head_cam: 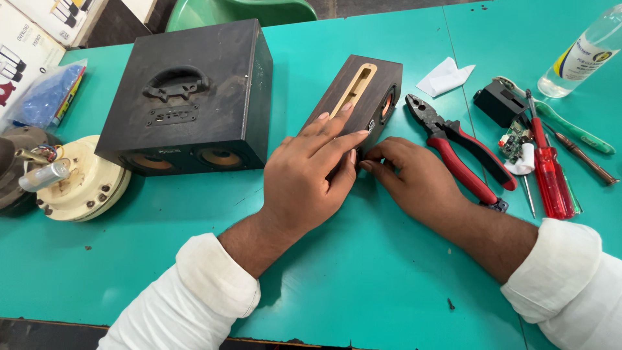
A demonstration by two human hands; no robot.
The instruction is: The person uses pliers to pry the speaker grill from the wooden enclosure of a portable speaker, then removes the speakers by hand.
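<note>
left hand (pixel 310 176) flat, fingers extended | right hand (pixel 414 176) fingertips pinched

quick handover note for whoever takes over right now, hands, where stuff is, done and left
Left hand: flat on the small dark wooden speaker, steadying it.
Right hand: fingertips pinching at the speaker's near end; what they grip is hidden.
Red-handled pliers and red screwdriver lie to the right; large black speaker to the left.
Done: cannot tell.
Left: near-end work; loose screw on the table.
</note>
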